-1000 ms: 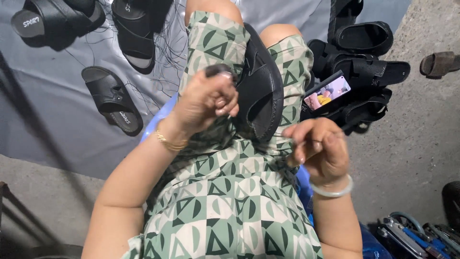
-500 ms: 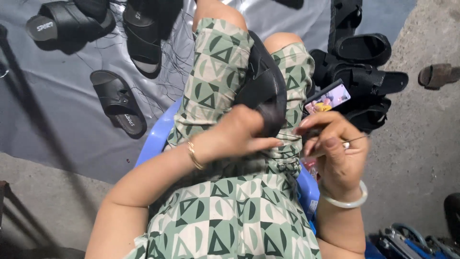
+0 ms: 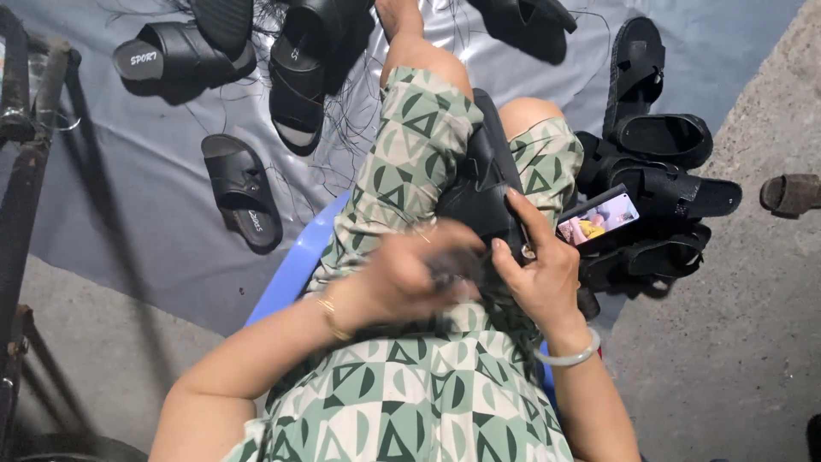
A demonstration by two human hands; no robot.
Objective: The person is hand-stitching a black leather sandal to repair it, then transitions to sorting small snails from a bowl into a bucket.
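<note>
A black sandal (image 3: 479,184) lies between my knees on my green patterned lap. My right hand (image 3: 534,269) grips its near end, fingers laid along the sole edge. My left hand (image 3: 410,274) is blurred, closed over the sandal's near end next to the right hand, with dark threads (image 3: 500,312) hanging below it. What the left fingers pinch is hidden.
I sit on a blue plastic stool (image 3: 295,274). A grey sheet (image 3: 128,188) holds several black sandals (image 3: 242,192) at left and top. A pile of black sandals (image 3: 658,188) with a lit phone (image 3: 599,218) is at right. Rusty metal bars (image 3: 26,145) stand at far left.
My left hand has dropped from above the sandal to its near end. My right hand has moved up and left from my thigh and taken hold of the sandal.
</note>
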